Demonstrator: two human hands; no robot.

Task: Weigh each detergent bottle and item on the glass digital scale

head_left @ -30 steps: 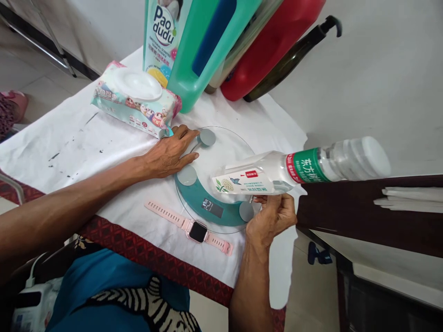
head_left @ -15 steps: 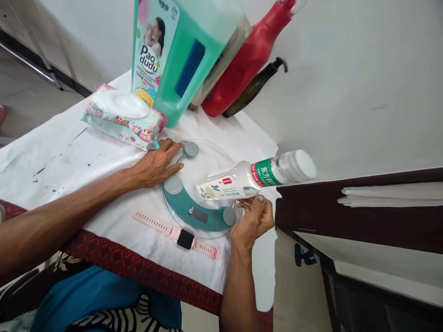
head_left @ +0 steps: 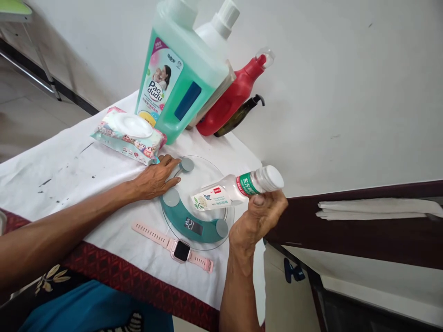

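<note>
A round glass scale (head_left: 207, 230) with a teal band and grey pads lies on the white tablecloth, figures lit on its small display. A clear plastic bottle (head_left: 216, 197) with a white cap and green-and-red neck label stands on the scale. My right hand (head_left: 259, 216) is closed around its neck, thumb in front; the other fingers are partly hidden. My left hand (head_left: 155, 177) rests at the scale's left rim, thumb and fingers apart, fingertips touching the glass by a grey pad. In front of the scale lies a pink-strapped smartwatch (head_left: 181, 251).
A pack of wipes (head_left: 129, 136) sits beyond my left hand. Behind stand a large green detergent jug (head_left: 183, 92), a white-capped bottle (head_left: 221, 25), a red bottle (head_left: 228, 97) and a dark pump bottle (head_left: 238, 117). A wall rises behind; the table edge (head_left: 138, 281) is near my body.
My right hand has moved up from the scale's rim to the bottle's neck and closed on it. The display now reads differently. The view has shifted; my left hand stays at the rim.
</note>
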